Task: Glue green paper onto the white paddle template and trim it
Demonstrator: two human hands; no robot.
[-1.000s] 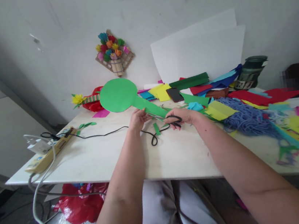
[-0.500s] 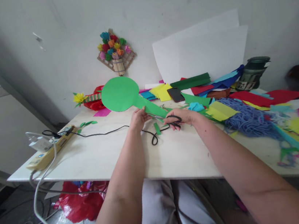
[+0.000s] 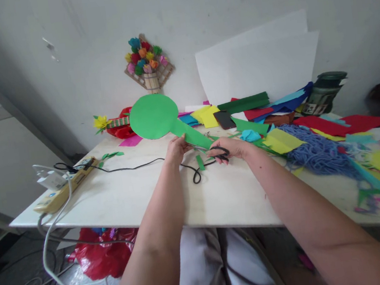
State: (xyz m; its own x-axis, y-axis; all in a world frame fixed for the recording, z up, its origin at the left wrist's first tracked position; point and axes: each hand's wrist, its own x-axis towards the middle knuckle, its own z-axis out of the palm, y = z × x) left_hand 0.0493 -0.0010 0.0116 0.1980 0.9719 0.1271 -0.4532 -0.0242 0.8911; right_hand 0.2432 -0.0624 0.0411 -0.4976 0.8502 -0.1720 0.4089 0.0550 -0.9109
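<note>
A green paper cutout [image 3: 154, 116], a large round with a straight strip running off its lower right, is held above the table. My left hand [image 3: 176, 149] pinches the strip at its lower edge, thumb on top. In my right hand [image 3: 230, 148] are black-handled scissors [image 3: 220, 153], fingers through the loops. Their blades point left and lie along the strip's lower edge, close to my left fingertips. A small green paper scrap [image 3: 200, 162] is just below the blades, beside a black cable [image 3: 197, 176].
On the white table [image 3: 140, 191], a power strip [image 3: 66, 184] stands at left, small green leaf cutouts [image 3: 111, 157] nearby. Coloured paper, a dark phone [image 3: 224, 119], blue yarn [image 3: 320, 148] and a dark bottle [image 3: 325, 93] crowd the right. A paper-flower decoration [image 3: 146, 64] hangs on the wall.
Very little differs. The view has shifted slightly, and the scissors' blades sit a touch differently along the strip's edge. Both hands keep their hold.
</note>
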